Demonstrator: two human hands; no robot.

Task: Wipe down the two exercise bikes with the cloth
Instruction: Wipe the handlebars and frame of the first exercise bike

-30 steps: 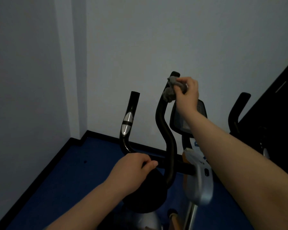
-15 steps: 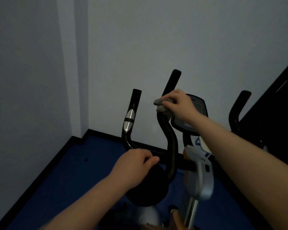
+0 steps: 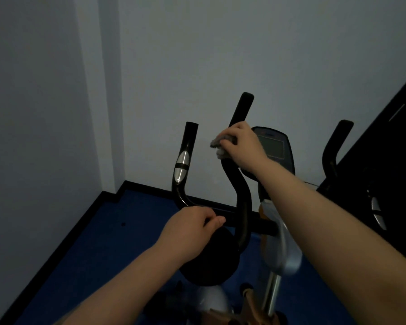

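Cloth [image 3: 220,146] gripped by right hand [image 3: 240,143] on handlebar [image 3: 240,184]; left hand [image 3: 192,227] grips crossbar; no legible writing

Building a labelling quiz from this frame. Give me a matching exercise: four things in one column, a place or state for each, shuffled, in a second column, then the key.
Things
1. cloth
2. left hand
3. console screen
4. silver sensor plate

Places or states
A. on the leftmost handlebar upright, touched by neither hand
B. gripping the horizontal crossbar
C. bunched in the right hand against the curved handlebar
D. behind the right wrist, dark and unlit

Pairs: 1-C, 2-B, 3-D, 4-A
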